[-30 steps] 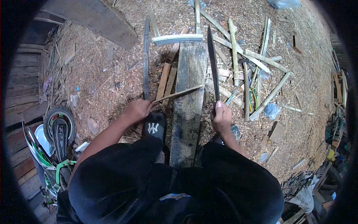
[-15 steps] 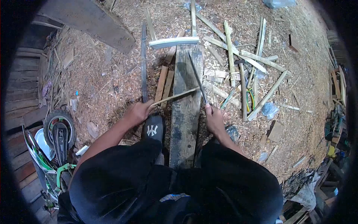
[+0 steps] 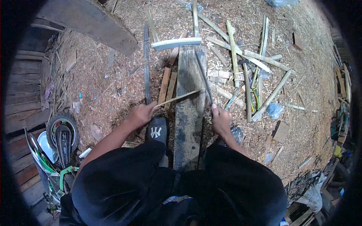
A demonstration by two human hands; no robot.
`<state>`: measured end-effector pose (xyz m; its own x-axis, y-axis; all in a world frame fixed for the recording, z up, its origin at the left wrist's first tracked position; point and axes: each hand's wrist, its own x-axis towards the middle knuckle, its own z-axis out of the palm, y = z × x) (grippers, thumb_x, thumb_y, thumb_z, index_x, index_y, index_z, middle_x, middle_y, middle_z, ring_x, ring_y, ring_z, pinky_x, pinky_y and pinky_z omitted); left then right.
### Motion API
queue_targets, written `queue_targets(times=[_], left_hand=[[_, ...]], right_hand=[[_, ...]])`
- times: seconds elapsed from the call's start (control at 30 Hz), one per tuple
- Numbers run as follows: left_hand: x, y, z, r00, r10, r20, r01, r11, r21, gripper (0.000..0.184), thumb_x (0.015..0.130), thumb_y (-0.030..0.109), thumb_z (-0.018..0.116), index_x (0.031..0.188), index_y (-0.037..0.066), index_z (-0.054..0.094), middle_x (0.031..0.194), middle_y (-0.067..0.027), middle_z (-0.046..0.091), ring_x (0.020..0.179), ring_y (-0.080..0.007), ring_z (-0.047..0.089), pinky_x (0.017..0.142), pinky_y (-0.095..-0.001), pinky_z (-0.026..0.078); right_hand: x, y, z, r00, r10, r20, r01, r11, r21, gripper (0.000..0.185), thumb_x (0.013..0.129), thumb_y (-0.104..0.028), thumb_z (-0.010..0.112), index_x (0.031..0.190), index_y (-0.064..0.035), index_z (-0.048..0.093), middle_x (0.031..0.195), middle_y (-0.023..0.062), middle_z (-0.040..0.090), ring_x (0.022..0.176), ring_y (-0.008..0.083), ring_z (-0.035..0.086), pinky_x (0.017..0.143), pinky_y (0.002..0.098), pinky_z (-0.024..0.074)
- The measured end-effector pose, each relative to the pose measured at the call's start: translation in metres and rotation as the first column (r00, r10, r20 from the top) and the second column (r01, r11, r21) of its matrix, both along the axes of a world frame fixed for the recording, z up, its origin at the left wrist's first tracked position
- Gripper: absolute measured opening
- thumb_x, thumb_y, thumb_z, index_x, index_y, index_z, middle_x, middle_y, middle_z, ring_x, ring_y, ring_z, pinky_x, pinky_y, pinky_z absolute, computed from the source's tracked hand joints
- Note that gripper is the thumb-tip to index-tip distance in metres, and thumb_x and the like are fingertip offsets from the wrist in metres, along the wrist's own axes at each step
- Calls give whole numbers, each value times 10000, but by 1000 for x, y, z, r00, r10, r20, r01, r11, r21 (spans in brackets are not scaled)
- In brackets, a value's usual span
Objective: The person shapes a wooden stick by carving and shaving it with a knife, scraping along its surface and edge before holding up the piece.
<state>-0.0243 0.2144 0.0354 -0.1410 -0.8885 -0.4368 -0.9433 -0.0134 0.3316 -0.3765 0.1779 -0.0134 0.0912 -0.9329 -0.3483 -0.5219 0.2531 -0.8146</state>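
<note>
The left hand point(image 3: 142, 113) is closed around the near end of a thin stick point(image 3: 175, 98); the right hand point(image 3: 220, 118) is closed around the grip of a long blade point(image 3: 203, 77), its thumb laid forward along it. The stick's long axis runs from the left grip rightward and a little forward, over the plank point(image 3: 188, 124); its free end lies ahead and to the left of the right grip, beside the middle of the blade, and that end is nearer the right hand than the left; whether the two touch, I cannot tell. The blade points forward and slightly left from its grip, its far part over the plank; so stick and blade lie crosswise to each other, converging above the plank's right side.

Between the two grips, the plank runs lengthwise away from the body; well ahead of both, a pale strip point(image 3: 176, 43) lies across its far end. Just ahead of the left grip are a dark strip point(image 3: 146, 64) and, right of that, two short battens point(image 3: 167, 86); behind the same grip is a shoe point(image 3: 157, 130). To the right of the right grip, slats point(image 3: 270, 98) lie scattered on the chip-covered floor point(image 3: 309, 86), with blue plastic point(image 3: 274, 110) beside them.
</note>
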Motion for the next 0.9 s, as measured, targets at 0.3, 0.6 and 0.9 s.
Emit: queue_targets(times=[0.3,0.6,0.9], left_hand=[[4,4,-10,1000,-12,-6,12,1000,-20,228,1025,300,547,1217,185,588,719,-263,633,698,-482,649,628,-594,522],[1,4,-10,999,-17,-33,16,1000,-14,212,1027,306,546,1180,163,577,712,-261,625,672,-485,645,619,-598,521],[1,11,-9,1000,-1,1,1,1000,-19,244,1032,316,529,1237,188,564,751,-259,643,736,-494,652,665,-604,525]], right_hand=[[-7,7,-25,979,92,-183,-96,995,-13,501,1055,-367,480,791,31,631,627,192,558,571,282,569,600,424,461],[-4,8,-27,994,78,-71,-78,997,-7,505,1049,-400,461,815,24,604,610,186,554,557,347,564,603,472,454],[-2,6,-22,998,64,-20,-64,998,-16,529,1053,-408,454,763,9,600,603,153,548,557,289,528,587,451,440]])
